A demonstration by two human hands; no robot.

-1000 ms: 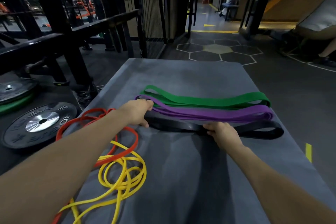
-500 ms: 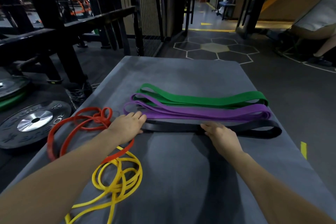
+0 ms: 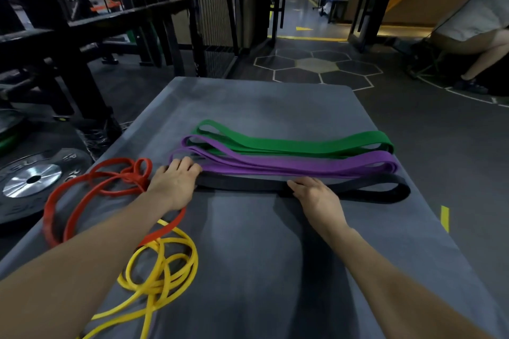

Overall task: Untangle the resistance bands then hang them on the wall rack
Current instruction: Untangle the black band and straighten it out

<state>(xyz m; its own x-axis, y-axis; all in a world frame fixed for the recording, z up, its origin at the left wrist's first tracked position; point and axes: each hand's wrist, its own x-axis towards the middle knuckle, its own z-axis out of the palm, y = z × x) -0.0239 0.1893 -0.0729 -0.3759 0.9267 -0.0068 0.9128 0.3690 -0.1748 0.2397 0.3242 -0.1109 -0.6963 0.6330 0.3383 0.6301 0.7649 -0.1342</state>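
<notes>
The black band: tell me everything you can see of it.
The black band is a wide, flat, matte, rubber-like loop, laid out flattened and straight across the grey mat, nearest of three parallel bands, beside the purple band. The left hand rests on its left end; the right hand presses its middle.

Green band (image 3: pixel 297 143): wide, flat, folded lengthwise, farthest on mat. Purple band (image 3: pixel 303 165): same layout, just beside green, nearer. Black band (image 3: pixel 358 190): flat loop, nearest of 3, parallel. Red band (image 3: pixel 91 187): thin, loose tangled loops w/ knot, left side. Yellow band (image 3: pixel 162 270): thin, coiled tangle, nearer cam, overlapping red's end.
</notes>
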